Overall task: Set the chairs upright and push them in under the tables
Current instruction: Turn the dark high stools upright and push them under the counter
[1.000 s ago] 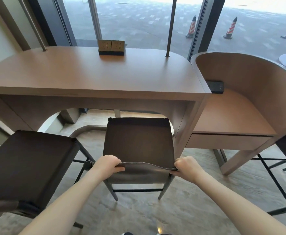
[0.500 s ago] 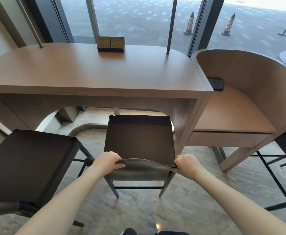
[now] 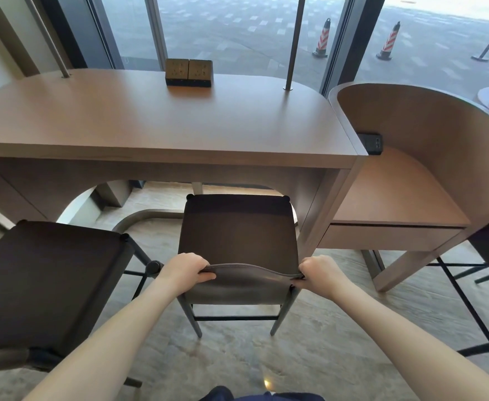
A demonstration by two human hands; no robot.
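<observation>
Though partly under the table (image 3: 162,134), chair (image 3: 237,235) front legs hidden.

The table (image 3: 156,125) looks like smooth, matt wood laminate in warm brown, and the curved booth (image 3: 411,134) beside it has the same finish. The chair (image 3: 237,235) has a dark seat that looks like matt leather or vinyl, on thin metal legs with a dull grey sheen. The socket box (image 3: 188,71) shows brushed, brassy faces on a black plastic base. The floor (image 3: 324,342) is stone-like, mottled and faintly glossy.
</observation>
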